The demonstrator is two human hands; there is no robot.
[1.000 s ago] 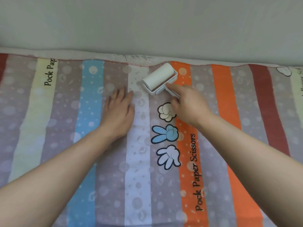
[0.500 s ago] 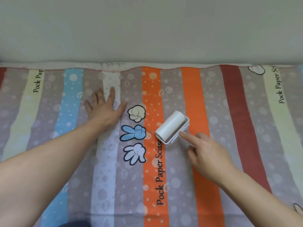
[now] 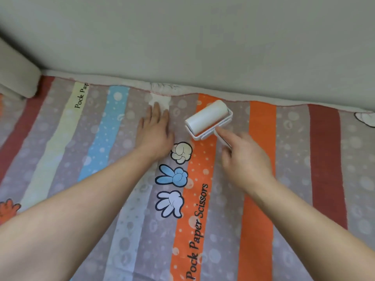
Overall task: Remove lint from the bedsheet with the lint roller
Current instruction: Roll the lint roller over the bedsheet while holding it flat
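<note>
- The lint roller (image 3: pixel 208 118) is down on the bedsheet (image 3: pixel 261 179), close to the far edge of the bed. Its white drum lies across the orange stripe and the grey one beside it, at a slant to the stripes.
- The right hand (image 3: pixel 246 165) has it: grip clamped round the handle (image 3: pixel 223 139), forefinger laid straight along it and reaching up to the frame.
- Just left of the drum, the left hand (image 3: pixel 155 131) lies flat on the pale stripe, fingers straight and pointing at the far edge. Grip apart, holding nothing, simply pinning the cloth.
- Nearer in, between the forearms, the printed cartoon hands (image 3: pixel 178 175) run down the sheet.
- Beyond the far edge there's only a plain grey wall (image 3: pixel 203 47). The lint itself is too fine to make out.
- The step, as I read it, is a rolling stroke up by the far edge. To do it well:
  - Both ends of the drum want to sit flat on the cloth.
  - Pressure should come evenly through that forefinger.
  - Strokes should run in straight, overlapping lanes.
  - The flat hand should hold the sheet taut, so it can't bunch under the sticky drum.
- The hem at the far edge looks loose. My guess is it could lift and cling, so go gently there.
</note>
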